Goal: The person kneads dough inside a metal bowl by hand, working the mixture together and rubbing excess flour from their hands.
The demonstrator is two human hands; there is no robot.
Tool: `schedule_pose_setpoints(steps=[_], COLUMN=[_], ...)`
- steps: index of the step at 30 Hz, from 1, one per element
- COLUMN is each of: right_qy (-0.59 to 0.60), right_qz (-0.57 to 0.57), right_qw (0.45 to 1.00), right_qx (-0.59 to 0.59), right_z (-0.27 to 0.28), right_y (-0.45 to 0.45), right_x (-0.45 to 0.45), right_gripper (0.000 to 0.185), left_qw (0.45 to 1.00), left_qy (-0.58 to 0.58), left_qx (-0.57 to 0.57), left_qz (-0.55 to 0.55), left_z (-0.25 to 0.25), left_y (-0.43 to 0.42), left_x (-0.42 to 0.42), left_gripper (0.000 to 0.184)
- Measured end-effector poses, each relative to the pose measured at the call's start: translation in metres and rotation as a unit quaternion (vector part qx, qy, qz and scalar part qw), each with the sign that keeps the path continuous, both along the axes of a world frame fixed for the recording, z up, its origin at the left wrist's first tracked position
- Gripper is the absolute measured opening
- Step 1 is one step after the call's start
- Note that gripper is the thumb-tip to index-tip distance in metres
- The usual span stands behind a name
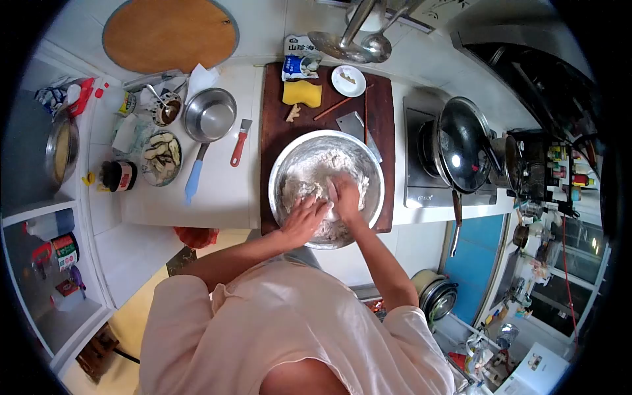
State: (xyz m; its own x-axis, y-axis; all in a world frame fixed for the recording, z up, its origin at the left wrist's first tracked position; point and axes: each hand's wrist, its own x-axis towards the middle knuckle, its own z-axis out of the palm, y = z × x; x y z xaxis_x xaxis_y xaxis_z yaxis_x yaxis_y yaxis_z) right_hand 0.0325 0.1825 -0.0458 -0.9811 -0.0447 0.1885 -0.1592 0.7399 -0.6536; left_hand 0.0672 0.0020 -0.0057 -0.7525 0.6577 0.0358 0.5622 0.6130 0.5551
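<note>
A wide metal mixing bowl (376, 209) rests on the dark wooden board (275, 118). Inside it lies a pale, shaggy flour dough (329, 161), with loose flour up the walls. My left hand (304, 217) lies on the dough near the bowl's front left, its fingers spread. Beside it, my right hand (345, 197) is curled into the dough, the thumb raised and the fingertips partly hidden. Behind the bowl a cleaver (359, 130) lies partly under the rim, near thin brown sticks (333, 108) and a piece of ginger (293, 112).
A yellow sponge (302, 94) and small white plate (348, 81) sit at the board's back. To the left are a saucepan (210, 115), a red-handled scraper (241, 143) and a bowl of sliced food (161, 157). A lidded wok (463, 145) stands right; ladles (376, 47) hang above.
</note>
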Motion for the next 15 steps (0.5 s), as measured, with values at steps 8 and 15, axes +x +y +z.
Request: schedule_pose_setpoints(steps=[8,15], right_qy=[0.033,0.042], right_qz=[-0.178,-0.169], right_qw=[0.983,0.984], right_qx=[0.037,0.029], right_z=[-0.019,-0.038], right_y=[-0.039,-0.024], right_x=[0.023,-0.037], right_gripper=[0.027,0.032], left_qw=[0.992,0.984], left_qy=[0.076,0.036], left_qx=[-0.038,-0.088], left_qz=[0.092,0.151], left_z=[-0.048,-0.065], left_y=[0.015,0.034], left_x=[-0.028,-0.076], left_gripper=[0.037,0.032])
